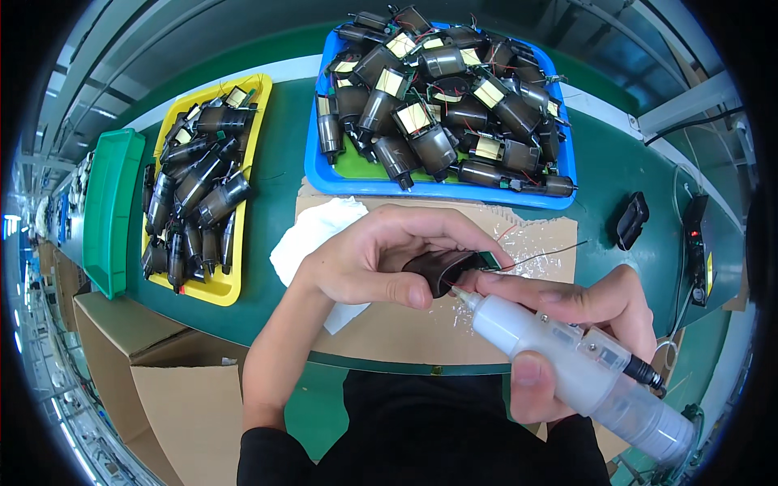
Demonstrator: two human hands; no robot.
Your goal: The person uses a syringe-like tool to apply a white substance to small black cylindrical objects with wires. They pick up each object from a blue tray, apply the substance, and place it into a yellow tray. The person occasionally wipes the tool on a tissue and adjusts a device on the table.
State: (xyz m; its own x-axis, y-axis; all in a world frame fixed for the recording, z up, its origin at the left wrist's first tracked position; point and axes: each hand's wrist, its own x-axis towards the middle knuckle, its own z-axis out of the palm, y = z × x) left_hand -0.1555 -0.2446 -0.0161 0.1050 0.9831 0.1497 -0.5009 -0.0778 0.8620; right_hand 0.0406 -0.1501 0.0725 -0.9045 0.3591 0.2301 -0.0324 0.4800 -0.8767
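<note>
Above the cardboard sheet my left hand point(365, 255) is closed around a dark brown translucent plastic housing point(438, 269). At the housing's right end a small green circuit board shows, with thin wires sticking out to the right. My right hand point(600, 312) grips a white and clear glue dispenser point(559, 356), slanting from lower right up to the housing. Its narrow tip sits at the housing's lower edge; whether they touch I cannot tell. The right fingertips are close beside the circuit board. Behind my left wrist lies a crumpled white cloth point(312, 235).
A blue tray point(438, 193) at the back is heaped with similar dark housings. To its left stand a yellow tray point(223, 293) of housings and a green tray point(113, 211). One dark shell point(630, 220) and a black box point(695, 251) with a red light sit at right. Open cartons point(178, 381) stand lower left.
</note>
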